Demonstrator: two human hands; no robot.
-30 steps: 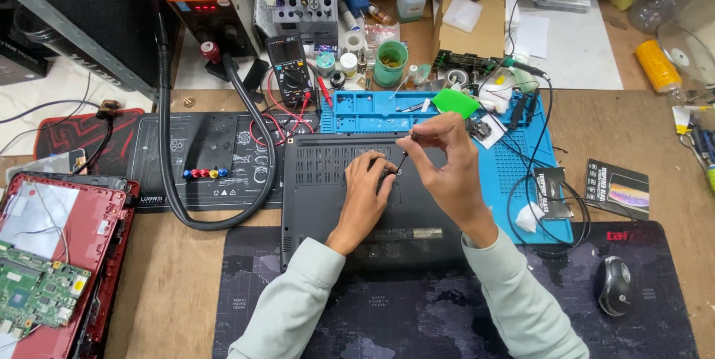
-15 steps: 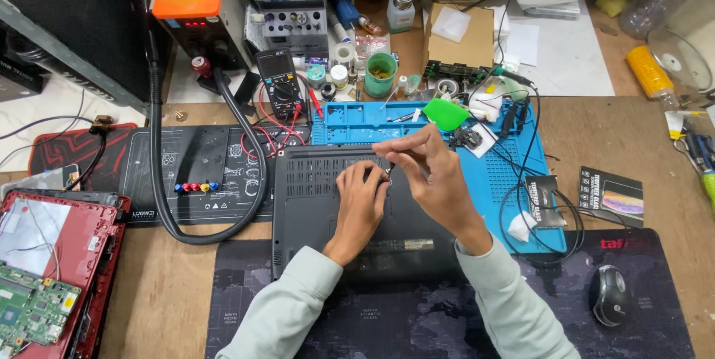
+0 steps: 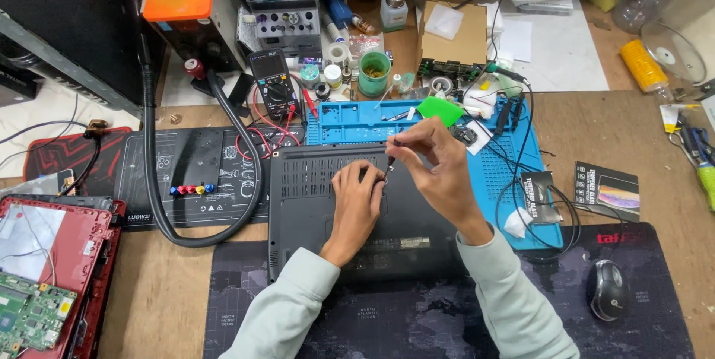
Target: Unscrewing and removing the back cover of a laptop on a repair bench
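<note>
A black laptop [image 3: 313, 202] lies upside down in front of me, its vented bottom cover facing up. My left hand [image 3: 356, 206] rests flat on the cover, fingertips near the upper middle. My right hand [image 3: 439, 169] pinches a thin screwdriver [image 3: 390, 161] held upright, tip down on the laptop cover just beside my left fingertips. Both sleeves are pale grey-green.
A blue silicone work mat [image 3: 514, 173] lies behind and right of the laptop, holding small parts and cables. A multimeter [image 3: 274, 91], bottles and a green cup [image 3: 373, 72] stand at the back. An opened red laptop [image 3: 52, 269] sits left, a mouse [image 3: 609, 290] right, and a thick black hose [image 3: 156, 180] curves left.
The view shifted slightly, so the bench sits lower in frame. My hands stay on the laptop cover; the right hand keeps the screwdriver at the same spot.
</note>
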